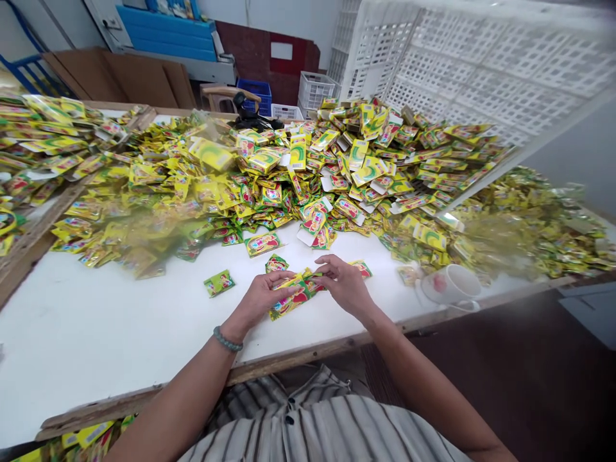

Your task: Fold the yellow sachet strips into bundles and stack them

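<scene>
Just above the table's front edge, my left hand (260, 296) holds a small yellow, red and green carton (289, 307) between thumb and fingers. My right hand (345, 289) pinches at the carton's right end, where a green piece (315, 280) shows; whether it is a packet or a flap I cannot tell. Behind the left fingers lies a green packet (276, 263). Another printed piece (362, 268) sits partly hidden behind my right hand. A single green packet (219, 283) rests left of the hands, and a flat carton (262, 244) is farther back.
Cartons (359, 154) and shiny yellow packets (144, 218) are heaped along the back of the white table (144, 333). A large white plastic crate (462, 70) lies tipped at the right. The mug (450, 284) stands near the right front edge. Wooden strips (308, 357) border the table.
</scene>
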Demonstrator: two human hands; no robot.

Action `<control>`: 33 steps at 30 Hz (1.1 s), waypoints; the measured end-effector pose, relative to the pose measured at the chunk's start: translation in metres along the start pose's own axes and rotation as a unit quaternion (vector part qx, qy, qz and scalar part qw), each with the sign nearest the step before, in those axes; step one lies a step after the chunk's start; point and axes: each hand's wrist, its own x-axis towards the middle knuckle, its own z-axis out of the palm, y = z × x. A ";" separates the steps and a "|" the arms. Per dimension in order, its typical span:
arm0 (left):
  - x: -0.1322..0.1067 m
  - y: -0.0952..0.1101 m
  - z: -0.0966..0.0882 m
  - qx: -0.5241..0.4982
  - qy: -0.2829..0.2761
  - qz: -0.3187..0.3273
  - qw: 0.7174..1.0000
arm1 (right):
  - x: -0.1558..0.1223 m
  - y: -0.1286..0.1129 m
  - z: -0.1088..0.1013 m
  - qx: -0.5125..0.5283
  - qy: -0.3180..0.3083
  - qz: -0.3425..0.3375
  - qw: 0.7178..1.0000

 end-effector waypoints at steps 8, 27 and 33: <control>0.001 0.000 0.001 -0.032 -0.011 -0.019 0.999 | 0.015 -0.007 -0.007 0.005 -0.064 -0.003 0.998; 0.003 -0.005 0.011 -0.168 0.064 -0.019 0.983 | 0.014 -0.011 0.018 0.085 -0.113 0.054 0.989; 0.004 0.002 0.015 -0.241 0.096 -0.001 0.966 | 0.007 -0.008 0.024 0.102 0.062 -0.024 0.993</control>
